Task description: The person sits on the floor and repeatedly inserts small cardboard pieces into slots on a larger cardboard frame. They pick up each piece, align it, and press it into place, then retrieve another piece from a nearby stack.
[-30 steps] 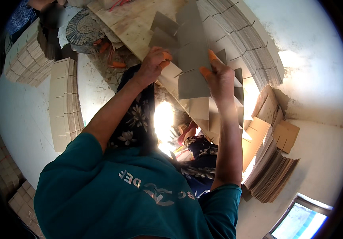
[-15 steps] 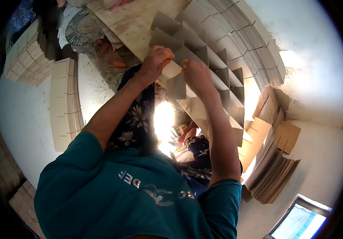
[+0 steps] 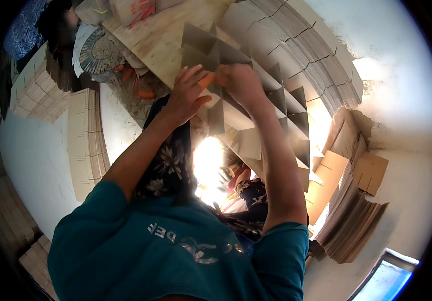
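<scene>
A grid of slotted cardboard dividers [image 3: 256,129] stands upright on the board in front of me, its strips crossing into several square cells. My right hand [image 3: 242,86] is closed at a divider strip near the grid's left side, its fingertips pinched together with orange coverings on them. The exact edge it grips is partly hidden. Beside it, my left hand [image 3: 188,95] is at the grid's near-left edge. Its fingers are apart, with orange on some fingertips, and nothing shows held in it.
Long stacks of slotted cardboard strips [image 3: 306,47] line the far right by the wall. More strips [image 3: 352,228] lean at the right, and another stack [image 3: 86,140] stands at the left. A wooden board [image 3: 158,42] supports the grid. Orange-handled tools [image 3: 146,94] lie beyond my left arm.
My left hand has loosened from a pinch to spread fingers. My right hand has moved slightly up and left along the grid. The view has shifted a little.
</scene>
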Action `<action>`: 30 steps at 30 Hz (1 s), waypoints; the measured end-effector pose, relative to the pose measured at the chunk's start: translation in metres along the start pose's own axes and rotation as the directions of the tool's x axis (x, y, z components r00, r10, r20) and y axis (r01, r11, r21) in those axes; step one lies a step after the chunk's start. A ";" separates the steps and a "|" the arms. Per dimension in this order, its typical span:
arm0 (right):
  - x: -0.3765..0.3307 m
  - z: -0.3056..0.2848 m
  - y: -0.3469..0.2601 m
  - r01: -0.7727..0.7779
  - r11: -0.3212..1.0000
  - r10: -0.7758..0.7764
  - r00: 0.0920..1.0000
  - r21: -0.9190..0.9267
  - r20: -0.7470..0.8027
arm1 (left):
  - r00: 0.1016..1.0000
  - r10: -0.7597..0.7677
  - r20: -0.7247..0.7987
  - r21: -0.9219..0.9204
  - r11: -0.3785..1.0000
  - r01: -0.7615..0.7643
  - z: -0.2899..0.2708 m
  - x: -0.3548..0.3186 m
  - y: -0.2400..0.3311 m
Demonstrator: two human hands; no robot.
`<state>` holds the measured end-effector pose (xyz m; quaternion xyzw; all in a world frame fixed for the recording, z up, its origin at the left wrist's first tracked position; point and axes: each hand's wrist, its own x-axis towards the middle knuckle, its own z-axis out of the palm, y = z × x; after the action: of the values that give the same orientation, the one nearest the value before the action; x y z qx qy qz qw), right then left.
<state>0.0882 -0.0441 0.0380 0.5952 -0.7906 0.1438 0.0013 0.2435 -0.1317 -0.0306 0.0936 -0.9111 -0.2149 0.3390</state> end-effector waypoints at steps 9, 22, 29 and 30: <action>-0.120 -0.021 0.176 -0.734 0.616 0.744 0.662 -0.284 -0.097 | 0.963 0.241 0.119 0.021 0.969 -0.246 0.013 0.042 0.000; -0.142 0.015 0.087 -0.431 0.902 0.430 0.902 -0.025 -0.036 | 0.805 0.326 0.495 -0.155 0.945 -0.287 0.069 0.124 -0.019; -0.154 -0.066 0.010 -0.511 0.858 0.512 0.858 0.044 -0.025 | 0.834 0.546 0.078 -0.058 0.838 -0.542 0.004 0.093 0.051; -0.156 -0.079 -0.006 -0.500 0.866 0.501 0.862 0.027 -0.079 | 0.818 0.574 0.045 -0.040 0.819 -0.573 -0.008 0.092 0.073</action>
<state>0.1255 0.1191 0.0883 0.3633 -0.9167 0.1661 -0.0048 0.1778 -0.0979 0.0609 -0.1949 -0.9033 -0.1168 0.3639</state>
